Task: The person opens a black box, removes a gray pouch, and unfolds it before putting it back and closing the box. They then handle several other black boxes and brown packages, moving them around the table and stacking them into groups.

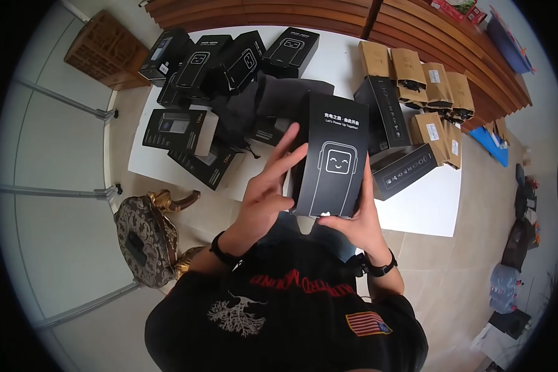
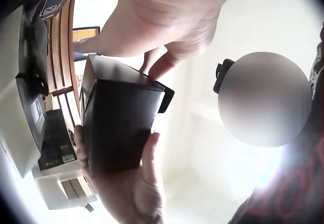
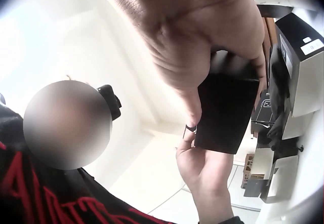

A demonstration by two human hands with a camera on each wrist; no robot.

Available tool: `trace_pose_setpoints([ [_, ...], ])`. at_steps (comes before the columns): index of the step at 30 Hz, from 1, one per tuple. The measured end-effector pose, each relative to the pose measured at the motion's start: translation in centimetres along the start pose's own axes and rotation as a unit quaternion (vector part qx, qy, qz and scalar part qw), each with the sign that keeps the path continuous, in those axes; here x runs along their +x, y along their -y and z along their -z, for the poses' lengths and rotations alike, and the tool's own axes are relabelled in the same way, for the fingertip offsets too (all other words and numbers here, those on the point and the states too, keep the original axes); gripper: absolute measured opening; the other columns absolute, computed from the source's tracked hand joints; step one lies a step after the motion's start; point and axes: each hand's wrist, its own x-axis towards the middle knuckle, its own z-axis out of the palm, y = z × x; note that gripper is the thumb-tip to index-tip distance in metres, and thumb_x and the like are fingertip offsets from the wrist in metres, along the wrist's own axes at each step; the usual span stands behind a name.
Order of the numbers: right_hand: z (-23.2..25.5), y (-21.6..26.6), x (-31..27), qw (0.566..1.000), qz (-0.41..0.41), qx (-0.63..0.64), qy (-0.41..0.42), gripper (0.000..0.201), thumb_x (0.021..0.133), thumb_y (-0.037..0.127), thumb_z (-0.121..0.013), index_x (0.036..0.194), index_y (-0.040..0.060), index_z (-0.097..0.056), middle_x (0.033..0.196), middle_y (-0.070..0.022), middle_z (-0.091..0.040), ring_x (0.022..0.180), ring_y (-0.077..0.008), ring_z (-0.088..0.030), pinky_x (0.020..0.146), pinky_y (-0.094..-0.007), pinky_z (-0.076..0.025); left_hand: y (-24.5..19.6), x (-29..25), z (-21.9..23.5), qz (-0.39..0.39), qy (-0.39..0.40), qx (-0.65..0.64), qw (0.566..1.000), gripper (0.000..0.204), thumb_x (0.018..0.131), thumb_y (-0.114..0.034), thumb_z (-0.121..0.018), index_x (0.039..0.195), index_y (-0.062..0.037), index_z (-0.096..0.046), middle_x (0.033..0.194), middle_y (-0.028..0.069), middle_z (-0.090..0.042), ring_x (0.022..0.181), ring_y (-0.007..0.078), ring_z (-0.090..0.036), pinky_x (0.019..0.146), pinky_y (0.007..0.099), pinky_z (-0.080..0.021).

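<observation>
Right hand [image 1: 361, 226] grips the box [image 1: 336, 133]; left hand [image 1: 261, 195], fingers extended, touches it. Seemingly opening or closing it; next calls for steady right-hand support.

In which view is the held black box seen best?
The head view: the black box shows its printed smiling face there. The left wrist view shows sides without readable print; the right wrist view, a dark side partly behind the right hand.
</observation>
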Motion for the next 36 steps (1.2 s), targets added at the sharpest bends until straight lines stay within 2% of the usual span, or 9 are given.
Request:
trace_pose_setpoints([
  [5, 0.3, 0.4, 0.1, 1.0, -0.007, 0.014, 0.001, 0.131, 0.061, 0.009, -0.09, 0.155, 0.0057, 0.001, 0.152, -0.0149, -0.03, 0.137, -0.0241, -0.037, 0.111, -0.0383, -0.034, -0.6, 1.6, 0.5, -0.035, 0.028, 0.277, 0.96, 0.063, 0.077, 0.007, -0.054, 0.139, -0.0075, -0.053, 0.162, 0.0148, -0.012, 0.15, 0.0304, -0.011, 0.116, 0.0401, -0.023],
  [15, -0.1, -1.9, -0.1, 0.987, -0.065, -0.135, 0.054, 0.125, 0.059, 0.018, -0.091, 0.154, 0.006, -0.011, 0.159, -0.0189, -0.016, 0.145, -0.0345, -0.024, 0.114, -0.0407, -0.029, 1.6, 4.8, 3.6, -0.085, -0.042, 0.314, 0.945, 0.052, 0.082, -0.004, -0.068, 0.131, -0.0067, -0.05, 0.152, 0.015, -0.027, 0.14, 0.0268, -0.034, 0.109, 0.0374, -0.035],
  [21, -0.8, -1.6, 0.4, 0.991, -0.058, -0.101, 0.063, 0.117, 0.066, 0.012, -0.086, 0.155, 0.0078, -0.009, 0.16, -0.0182, -0.012, 0.146, -0.0351, -0.021, 0.114, -0.0426, -0.028, 1.1, 4.7, 4.3, -0.006, -0.177, -0.007, 0.984, 0.041, 0.094, -0.022, -0.061, 0.13, -0.006, -0.05, 0.139, 0.0107, -0.043, 0.132, 0.018, -0.041, 0.107, 0.0306, -0.034],
  [22, -1.9, 0.4, 1.3, 0.989, 0.053, -0.133, 0.033, 0.103, 0.067, 0.003, -0.083, 0.151, 0.0059, -0.022, 0.154, -0.0153, -0.027, 0.141, -0.0286, -0.031, 0.112, -0.04, -0.031, 1.8, 4.5, 5.4, -0.018, -0.164, 0.049, 0.985, 0.043, 0.098, -0.031, -0.057, 0.131, -0.005, -0.049, 0.131, 0.0083, -0.05, 0.124, 0.0158, -0.048, 0.104, 0.0307, -0.037],
  [23, -1.8, 0.7, 1.5, 0.975, 0.071, -0.199, 0.073, 0.109, 0.065, 0.002, -0.082, 0.153, 0.0099, -0.019, 0.16, -0.0149, -0.013, 0.147, -0.0326, -0.02, 0.114, -0.0419, -0.027, 1.6, 4.4, 5.3, -0.016, -0.164, 0.05, 0.985, 0.043, 0.098, -0.031, -0.057, 0.131, -0.005, -0.049, 0.131, 0.0083, -0.05, 0.124, 0.0158, -0.048, 0.104, 0.0307, -0.037],
  [27, -3.5, 0.7, 2.4, 0.966, 0.093, -0.224, 0.09, 0.1, 0.067, 0.001, -0.078, 0.151, 0.0052, -0.024, 0.157, -0.0187, -0.017, 0.143, -0.0387, -0.024, 0.114, -0.0427, -0.029, 0.4, 3.8, 4.9, 0.063, -0.269, -0.056, 0.96, 0.039, 0.1, -0.029, -0.054, 0.131, -0.0045, -0.049, 0.118, 0.0035, -0.058, 0.11, 0.0144, -0.057, 0.095, 0.0295, -0.046],
  [30, -4.7, 0.8, 3.3, 0.962, 0.107, -0.246, 0.053, 0.097, 0.068, 0.002, -0.077, 0.15, 0.0044, -0.026, 0.155, -0.0204, -0.022, 0.139, -0.0397, -0.031, 0.11, -0.0412, -0.036, 0.6, 2.7, 4.0, 0.061, -0.282, -0.083, 0.954, 0.05, 0.094, -0.017, -0.063, 0.137, -0.0048, -0.041, 0.126, 0.0067, -0.054, 0.115, 0.0166, -0.055, 0.097, 0.0316, -0.046],
  [32, -5.4, 0.9, 3.8, 0.956, 0.114, -0.269, 0.036, 0.095, 0.068, 0.002, -0.076, 0.149, 0.0039, -0.026, 0.153, -0.022, -0.025, 0.137, -0.0404, -0.036, 0.107, -0.0404, -0.04, 0.5, 1.4, 2.5, 0.008, -0.285, 0.14, 0.948, 0.075, 0.083, -0.005, -0.069, 0.145, -0.0063, -0.028, 0.134, 0.0108, -0.046, 0.12, 0.0204, -0.052, 0.101, 0.0336, -0.045],
  [36, -6.2, 1.1, 4.3, 0.937, 0.175, -0.3, 0.02, 0.089, 0.069, 0.008, -0.073, 0.147, 0.0021, -0.03, 0.148, -0.0268, -0.034, 0.127, -0.0431, -0.047, 0.1, -0.0404, -0.047, -0.2, -0.5, 3.5, 0.019, -0.317, 0.08, 0.945, 0.089, 0.073, 0.007, -0.063, 0.15, -0.0069, -0.021, 0.137, 0.0145, -0.043, 0.124, 0.0248, -0.05, 0.102, 0.036, -0.045],
])
